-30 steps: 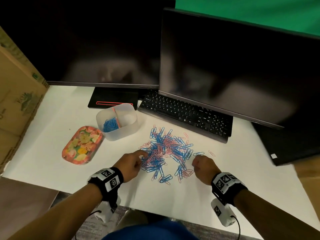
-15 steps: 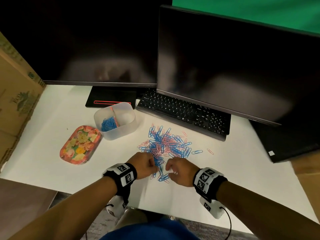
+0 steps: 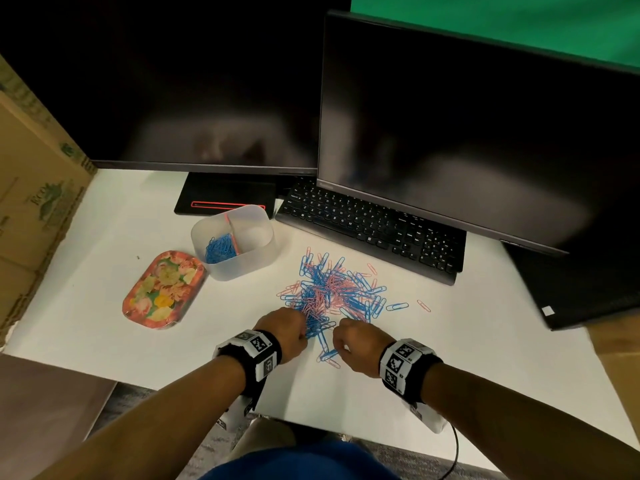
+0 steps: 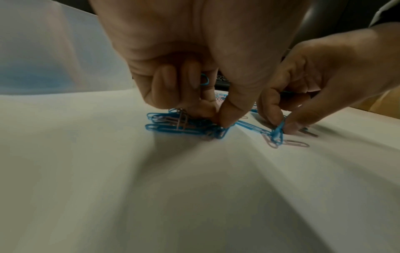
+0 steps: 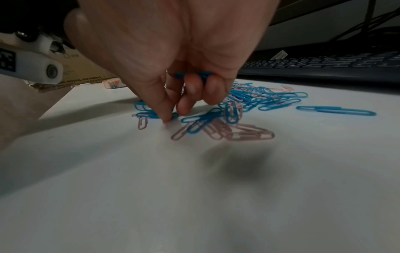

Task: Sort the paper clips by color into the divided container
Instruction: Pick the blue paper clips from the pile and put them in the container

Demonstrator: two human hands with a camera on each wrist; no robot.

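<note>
Head view: left hand (image 3: pixel 284 330) and right hand (image 3: pixel 358 342) sit curled at the near edge of a mixed blue-and-pink paper clip pile (image 3: pixel 334 292) on the white table (image 3: pixel 104 327). Divided container (image 3: pixel 235 242) stands left of the pile, blue clips in its left compartment. Floral tray (image 3: pixel 161 289) beside it; keyboard (image 3: pixel 370 226) and two monitors behind.

Left wrist view: left hand's fingers (image 4: pixel 173 85) curl round blue clips, thumb and fingertip pinching a blue bunch (image 4: pixel 184 125) on the table. Right hand pinches a blue clip (image 4: pixel 278 131).

Right wrist view: right hand's curled fingers (image 5: pixel 194 89) hold blue clips against the palm; thumb and forefinger pinch at a blue clip on the table.
</note>
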